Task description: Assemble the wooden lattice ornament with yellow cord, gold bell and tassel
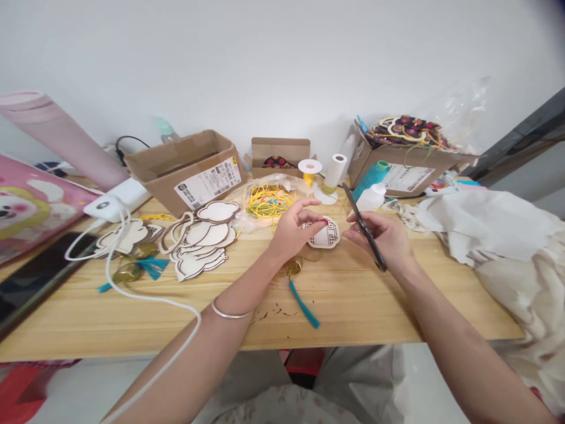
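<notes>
My left hand (296, 227) pinches a small pale wooden plaque (325, 237) with dark fretwork cutouts at its upper left edge; some of its fingertips are hidden. Beside it, my right hand (386, 238) grips a slim black pen-like tool (362, 224), slanting up to the left. Its exact kind is unclear. Below the plaque, a brass-coloured bell (294, 266) lies on the table with a teal tassel (304, 306) stretching towards the front edge. Dark crumbs are scattered near the tassel.
Cloud-shaped wooden pieces (205, 238) are piled at left, near a white cable (150, 298) and phone (39, 277). Behind stand cardboard boxes (176, 165), yellow cord (269, 202), spools (336, 169) and a white bottle (371, 197). Crumpled fabric (477, 224) covers the right side.
</notes>
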`<action>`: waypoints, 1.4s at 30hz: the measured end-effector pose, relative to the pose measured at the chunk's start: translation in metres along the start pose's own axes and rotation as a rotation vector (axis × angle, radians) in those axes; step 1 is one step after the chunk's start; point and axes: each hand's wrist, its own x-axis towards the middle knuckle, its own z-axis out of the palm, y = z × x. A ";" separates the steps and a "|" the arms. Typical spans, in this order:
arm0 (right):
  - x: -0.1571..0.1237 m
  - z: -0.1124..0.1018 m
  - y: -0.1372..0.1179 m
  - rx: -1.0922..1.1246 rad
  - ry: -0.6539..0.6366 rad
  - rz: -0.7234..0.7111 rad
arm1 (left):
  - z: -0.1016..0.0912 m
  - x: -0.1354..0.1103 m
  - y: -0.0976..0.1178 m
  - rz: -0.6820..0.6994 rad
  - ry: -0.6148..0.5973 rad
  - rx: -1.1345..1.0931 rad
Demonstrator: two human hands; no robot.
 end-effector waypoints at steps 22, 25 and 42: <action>-0.002 0.015 0.004 0.199 0.049 -0.019 | 0.008 -0.005 0.002 -0.016 -0.112 0.191; -0.002 0.010 0.009 0.147 0.051 -0.030 | 0.009 -0.006 0.004 -0.112 -0.048 0.018; -0.012 0.019 -0.019 0.005 -0.266 0.063 | 0.015 -0.008 0.010 -0.192 0.099 -0.508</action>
